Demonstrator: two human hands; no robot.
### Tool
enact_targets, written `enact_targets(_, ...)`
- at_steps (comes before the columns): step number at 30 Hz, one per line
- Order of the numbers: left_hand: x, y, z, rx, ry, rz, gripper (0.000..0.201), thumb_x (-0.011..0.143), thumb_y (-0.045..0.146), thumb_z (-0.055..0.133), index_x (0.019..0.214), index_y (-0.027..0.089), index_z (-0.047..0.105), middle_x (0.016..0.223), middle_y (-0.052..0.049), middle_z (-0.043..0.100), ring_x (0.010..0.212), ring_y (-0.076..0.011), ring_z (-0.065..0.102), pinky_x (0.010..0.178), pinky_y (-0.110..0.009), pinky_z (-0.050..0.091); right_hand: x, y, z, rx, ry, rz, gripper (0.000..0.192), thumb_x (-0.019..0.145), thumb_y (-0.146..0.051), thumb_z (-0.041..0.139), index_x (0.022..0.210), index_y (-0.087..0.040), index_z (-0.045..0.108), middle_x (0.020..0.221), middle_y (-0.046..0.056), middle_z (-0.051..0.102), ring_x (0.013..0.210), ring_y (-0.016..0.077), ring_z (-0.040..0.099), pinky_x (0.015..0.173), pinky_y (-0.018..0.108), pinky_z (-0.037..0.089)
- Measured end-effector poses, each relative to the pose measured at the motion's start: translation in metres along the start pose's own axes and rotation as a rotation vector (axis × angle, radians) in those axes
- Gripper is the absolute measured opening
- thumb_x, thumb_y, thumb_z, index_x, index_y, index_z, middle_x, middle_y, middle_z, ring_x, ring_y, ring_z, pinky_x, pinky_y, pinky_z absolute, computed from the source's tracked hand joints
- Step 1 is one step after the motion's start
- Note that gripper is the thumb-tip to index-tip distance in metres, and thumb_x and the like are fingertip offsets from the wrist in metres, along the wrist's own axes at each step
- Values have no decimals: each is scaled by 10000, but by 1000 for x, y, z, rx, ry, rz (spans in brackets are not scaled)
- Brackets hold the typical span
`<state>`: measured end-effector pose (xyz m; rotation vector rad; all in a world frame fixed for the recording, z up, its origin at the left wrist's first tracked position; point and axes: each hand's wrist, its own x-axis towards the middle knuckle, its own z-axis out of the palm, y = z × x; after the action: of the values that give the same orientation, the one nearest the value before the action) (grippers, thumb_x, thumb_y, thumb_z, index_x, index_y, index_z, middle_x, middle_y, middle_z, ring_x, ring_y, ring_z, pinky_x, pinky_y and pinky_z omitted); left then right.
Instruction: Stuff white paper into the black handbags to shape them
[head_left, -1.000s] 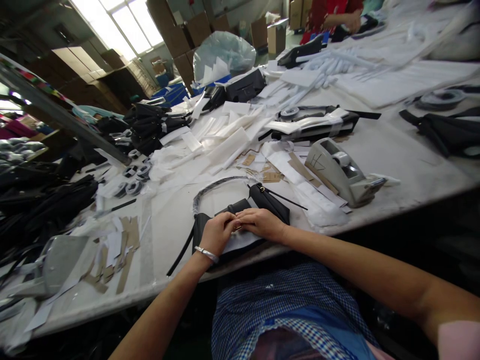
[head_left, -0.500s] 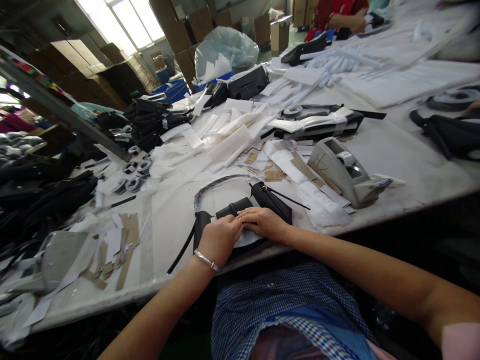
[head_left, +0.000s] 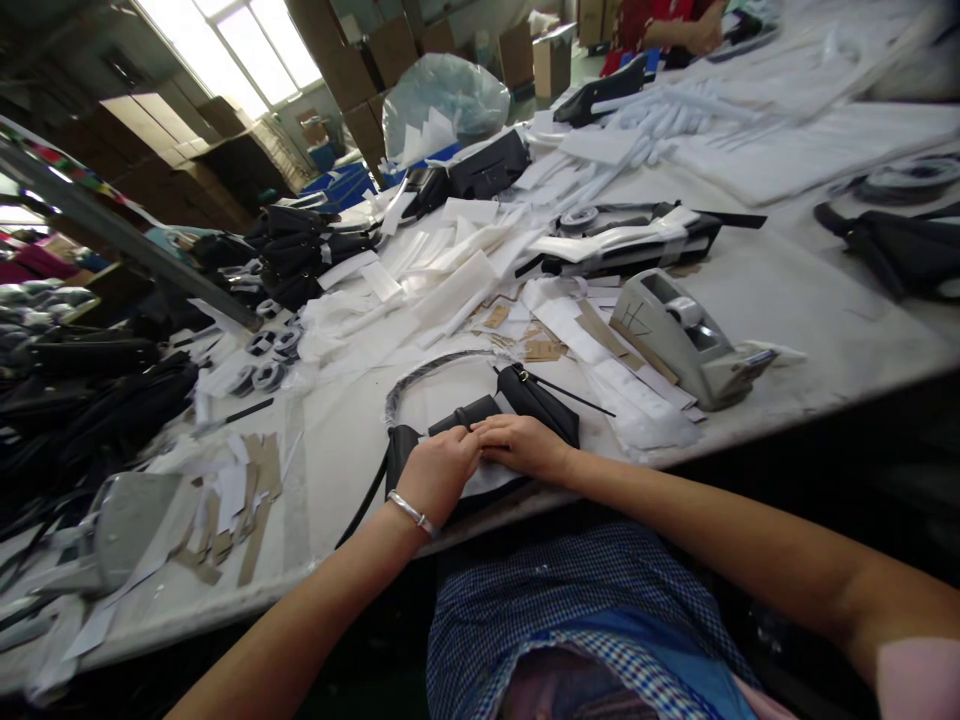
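Left hand (head_left: 437, 470): over the left half of the bag's front, knuckles up, fingers bent inward; its forearm rises steeply from the lower left, a silver bangle (head_left: 411, 511) at the wrist.
Right hand (head_left: 523, 447): laid across from the other side, back of the hand up, fingers pointing left and curled at the ends; its forearm slants in from the lower right.
Fingertips: the two hands meet over the bag's middle; whether they pinch any part of it cannot be told, as the hands cover the spot.
Black handbag (head_left: 541, 402): lying at the table's near edge, under both hands, its plastic-wrapped handle (head_left: 391, 398) arching away on the table.
Worktable (head_left: 840, 330): pale top, with a grey tape dispenser (head_left: 660, 335) right of the bag, cardboard strips (head_left: 259, 490) to the left, tape rolls (head_left: 268, 376) and white sheets (head_left: 465, 285) beyond.
Room: stacked cartons (head_left: 394, 55), a bright window (head_left: 270, 50) and a large clear plastic bag (head_left: 446, 95) behind; at the far side, a co-worker's hand (head_left: 705, 32) and red clothing.
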<state>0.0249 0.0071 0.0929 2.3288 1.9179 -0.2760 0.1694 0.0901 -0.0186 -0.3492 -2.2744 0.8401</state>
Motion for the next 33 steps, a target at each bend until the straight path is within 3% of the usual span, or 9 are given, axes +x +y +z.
enact_targets(5,5,-19,10,-207,37,-43,189,937,282,557,880,173,701,894,-72,700,820,-198,661,743,-295,480,0,1,1,31,-1,-6,224,879,-151,687,1092,-195,743,1134,74,741,1139,201,664,1047,329,507)
enact_targets(10,2,-27,15,-459,83,-99,156,909,270,568,877,204,706,869,-32,733,806,-171,672,760,-268,488,1,-2,-2,67,-2,8,229,890,-138,662,1084,-223,750,1136,50,742,1154,200,656,1058,347,503)
enact_targets(14,0,-32,18,-673,99,-172,273,947,377,489,931,205,701,848,-23,753,768,-166,702,718,-258,527,0,-4,-3,90,4,24,230,886,-165,679,1099,-220,744,1120,57,746,1157,210,655,1072,367,495)
enact_targets(17,0,-35,23,-786,101,-211,228,870,419,618,907,209,701,873,-20,760,784,-175,709,742,-269,547,-1,-5,-3,83,-1,16,244,895,-194,675,1127,-243,731,1143,53,738,1160,216,655,1097,397,474)
enact_targets(20,2,-36,28,-876,92,-245,234,748,327,762,920,197,671,847,-13,753,761,-171,710,736,-270,561,-1,-7,-6,101,-11,13,320,891,-188,669,1205,-242,691,1205,61,712,1177,221,643,1116,408,452)
enact_targets(27,1,-34,30,-964,87,-286,312,699,215,806,958,190,634,821,-5,741,749,-157,713,735,-274,578,1,-15,-22,178,-127,74,725,787,-336,794,1432,-193,495,1358,121,613,1234,270,596,1068,407,479)
enact_targets(33,1,-35,29,-931,97,-299,315,696,218,806,969,179,654,877,-29,748,774,-165,710,750,-277,575,1,-13,-17,182,-96,181,686,835,-322,751,1451,-215,468,1398,109,585,1284,259,563,1112,417,443)
